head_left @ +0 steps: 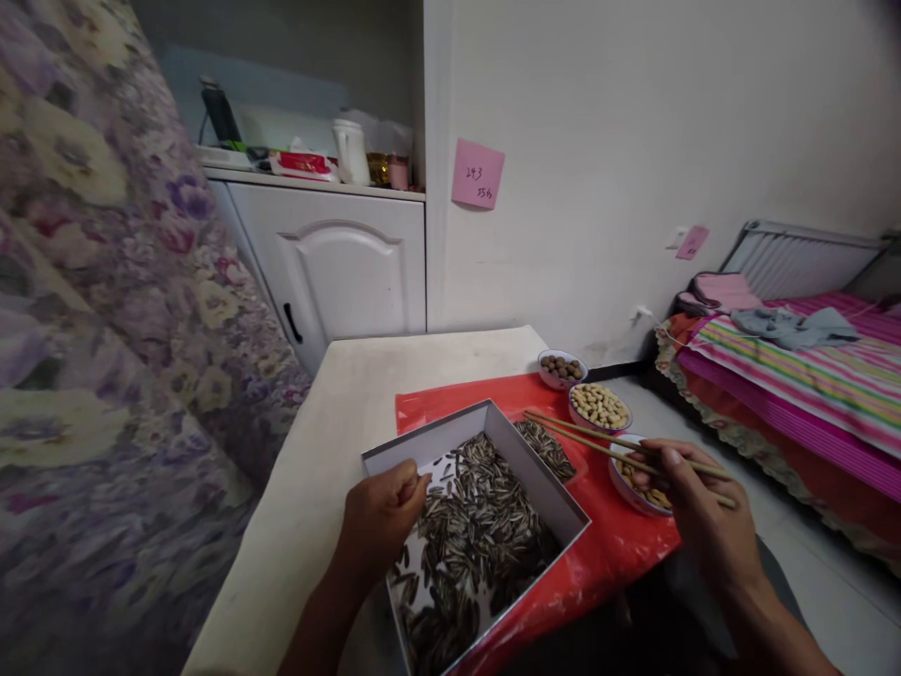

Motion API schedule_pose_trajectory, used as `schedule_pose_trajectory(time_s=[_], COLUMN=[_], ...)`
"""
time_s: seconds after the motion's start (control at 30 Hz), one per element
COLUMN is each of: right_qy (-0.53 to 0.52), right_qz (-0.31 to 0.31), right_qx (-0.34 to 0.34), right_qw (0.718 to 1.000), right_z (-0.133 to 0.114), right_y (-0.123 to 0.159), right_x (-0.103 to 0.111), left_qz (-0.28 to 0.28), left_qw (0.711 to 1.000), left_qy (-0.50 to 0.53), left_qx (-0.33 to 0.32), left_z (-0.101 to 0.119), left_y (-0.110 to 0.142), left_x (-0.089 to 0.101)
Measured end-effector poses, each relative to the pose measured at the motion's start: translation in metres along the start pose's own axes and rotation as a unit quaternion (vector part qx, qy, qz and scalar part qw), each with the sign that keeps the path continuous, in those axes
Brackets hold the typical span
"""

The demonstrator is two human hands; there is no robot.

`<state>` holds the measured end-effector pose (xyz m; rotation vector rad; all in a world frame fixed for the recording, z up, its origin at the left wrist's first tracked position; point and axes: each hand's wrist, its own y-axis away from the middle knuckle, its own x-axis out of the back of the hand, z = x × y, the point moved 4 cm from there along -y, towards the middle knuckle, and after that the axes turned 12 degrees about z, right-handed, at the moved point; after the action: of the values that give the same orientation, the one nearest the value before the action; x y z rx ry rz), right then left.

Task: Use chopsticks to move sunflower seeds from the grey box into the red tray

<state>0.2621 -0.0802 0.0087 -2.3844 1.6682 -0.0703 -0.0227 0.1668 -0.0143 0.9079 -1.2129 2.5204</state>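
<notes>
Your right hand point(704, 512) has its grip closed around a pair of long, slim wooden chopsticks point(581, 429), which point across the near side of the bowls. Their tips sit at the far end of a smaller heap of dark striped seeds point(553, 455); you cannot tell from here whether they touch it. Your left hand point(384, 512) is curled into a fist at the left wall of an open, grey-white rectangular box point(527, 469), the thumb over the inside. Whether that grip pinches the wall or something small cannot be told.

The box stands in front of you, with dark striped seeds point(485, 512) strewn across its white floor. It lies partly on a glossy red plastic sheet point(605, 535) spread over the cream-coloured worktop point(316, 441). To the right of the smaller heap you have three round white bowls in a row: the far bowl point(559, 383) with round brown nuts point(561, 366), the middle bowl point(573, 410) with pale unshelled peanuts point(598, 407), and the near bowl point(626, 493), its tan contents partly behind your right hand.
</notes>
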Motion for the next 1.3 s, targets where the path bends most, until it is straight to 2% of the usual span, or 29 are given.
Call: schedule_pose_trajectory(time_s=[0.2,0.33,0.5,0.63,0.73,0.97,1.13,1.3], right_qy=[0.096,0.120,0.134,0.150,0.150,0.096,0.036,-0.059], right_qz=[-0.148,-0.205,-0.237,-0.246,-0.247,-0.219,-0.172,-0.091], right_qx=[0.016,0.021,0.062,0.094,0.093,-0.002,-0.046,-0.057], right_qw=[0.984,0.971,0.960,0.953,0.953,0.971,0.983,0.992], right_z=[-0.003,0.011,0.022,0.020,0.021,0.026,0.016,0.008], right_y=[0.026,0.037,0.042,0.043,0.043,0.041,0.033,0.013], right_x=[-0.036,-0.059,-0.072,-0.076,-0.077,-0.070,-0.056,-0.028], left_qz=[-0.001,0.003,0.003,0.004,0.002,-0.003,-0.008,-0.004], left_qw=[1.000,1.000,1.000,1.000,1.000,1.000,1.000,1.000], left_qy=[-0.001,0.001,0.002,0.009,0.015,0.003,0.004,0.008], left_qx=[0.002,0.001,-0.003,-0.001,0.000,0.001,0.006,0.000], left_z=[0.000,0.000,0.000,0.001,0.002,0.002,0.003,0.004], left_y=[0.001,0.002,0.002,0.001,0.001,0.001,0.001,0.001], left_x=[0.000,-0.001,-0.002,-0.001,0.000,0.000,0.001,0.002])
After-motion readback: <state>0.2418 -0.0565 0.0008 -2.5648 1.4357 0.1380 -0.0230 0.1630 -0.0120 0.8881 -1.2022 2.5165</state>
